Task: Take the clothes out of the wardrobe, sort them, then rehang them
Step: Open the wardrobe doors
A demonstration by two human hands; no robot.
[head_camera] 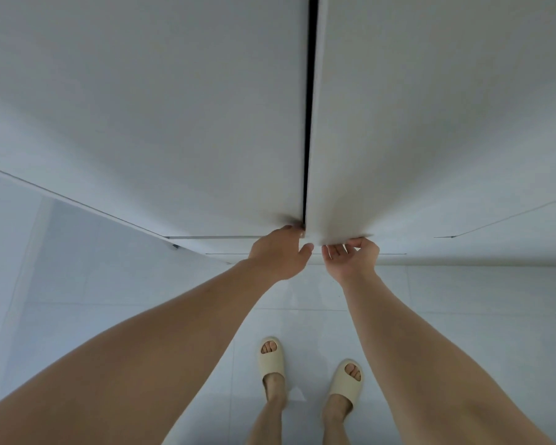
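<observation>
The left hand (281,255) reaches down to the bottom corner of the left wardrobe door (158,123), its fingertips hooked behind the door's lower edge right beside the dark gap (309,107) between the two doors, thumb sticking out to the right. The right hand (352,256), palm turned up, curls its fingers under the bottom edge of the right wardrobe door (430,107) and grips it just beside the same gap. The two hands are close together, not touching. Both bare forearms stretch down from the lower corners of the view. The two plain white doors fill the upper part; the narrow gap shows only darkness, so no clothes can be seen. Below the hands lies a pale tiled floor (109,316), and on it stand two feet in cream open-toed slippers (272,359).
</observation>
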